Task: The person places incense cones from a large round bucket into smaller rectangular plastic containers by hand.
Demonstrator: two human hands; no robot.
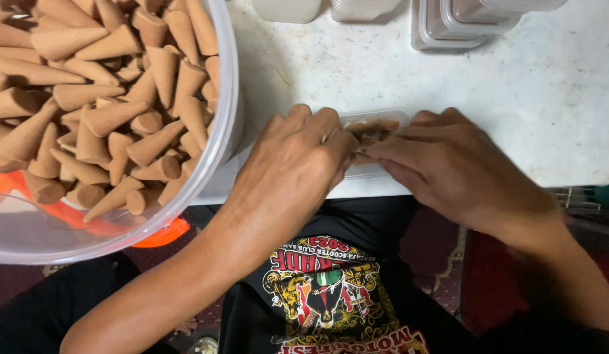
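Here, at the centre of the frame, the left hand [298,154] and the right hand [448,164] close over a small clear container [376,118] at the near edge of the white board [514,98], fingertips pinching brown cones [370,131] inside it, apparently to seat them snugly. The container's long axis runs left to right across the frame; which way the cones in it point cannot be told. A large clear tub [226,98] of loose brown cones fills the upper left, within the left hand's reach, and empty clear containers [448,26] line the top edge.
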